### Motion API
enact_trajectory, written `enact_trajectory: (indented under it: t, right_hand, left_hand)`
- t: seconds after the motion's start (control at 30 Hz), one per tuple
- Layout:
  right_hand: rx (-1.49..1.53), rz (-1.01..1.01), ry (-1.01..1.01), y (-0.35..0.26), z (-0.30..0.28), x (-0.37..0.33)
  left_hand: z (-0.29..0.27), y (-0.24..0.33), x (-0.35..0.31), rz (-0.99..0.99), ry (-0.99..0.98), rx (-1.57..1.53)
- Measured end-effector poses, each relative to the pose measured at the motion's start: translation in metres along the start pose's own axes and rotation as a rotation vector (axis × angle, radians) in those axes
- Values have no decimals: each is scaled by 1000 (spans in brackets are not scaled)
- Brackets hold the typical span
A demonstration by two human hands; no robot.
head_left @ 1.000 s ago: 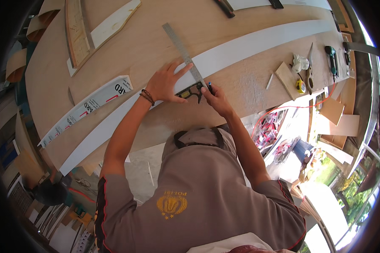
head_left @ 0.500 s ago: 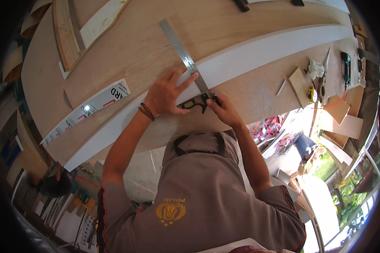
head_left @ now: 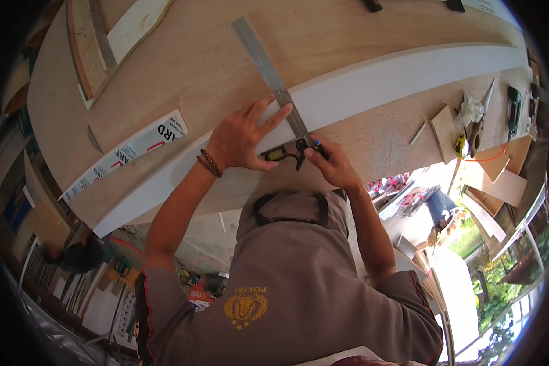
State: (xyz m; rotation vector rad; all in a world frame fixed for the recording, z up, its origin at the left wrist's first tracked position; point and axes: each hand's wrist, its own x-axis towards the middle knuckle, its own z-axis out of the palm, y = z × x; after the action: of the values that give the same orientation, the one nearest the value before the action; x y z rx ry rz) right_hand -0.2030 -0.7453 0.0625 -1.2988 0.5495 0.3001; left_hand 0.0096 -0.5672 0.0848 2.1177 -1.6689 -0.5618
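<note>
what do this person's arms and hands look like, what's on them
Both arms have short grey-brown sleeves with red piping; the left one also shows a black side panel. Dark brown bracelets circle the left wrist. The left hand and right hand are gloveless.

The right hand (head_left: 337, 165), toward 2 o'clock, hides part of a blue-tipped tool (head_left: 317, 143); the left hand (head_left: 238, 140), toward 11, covers part of a white strip (head_left: 372, 82). The top edge crops a black object (head_left: 373, 5) at 1 and a wooden board (head_left: 84, 49) at 10.
</note>
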Motion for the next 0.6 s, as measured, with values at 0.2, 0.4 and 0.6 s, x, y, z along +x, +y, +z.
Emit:
enact_trajectory:
  t: [0.2,0.4,0.6]
  right_hand:
    - [-242,-148,374,-18,-1,-8]
    - [-503,-478,712,-45,2,1]
    - [-591,-704,514,-45,19,39]
  left_hand:
    - [3,-1,-2,-3,27,-3]
    - [3,-1,-4,9,69,0]
    - [0,1,-5,55,135,6]
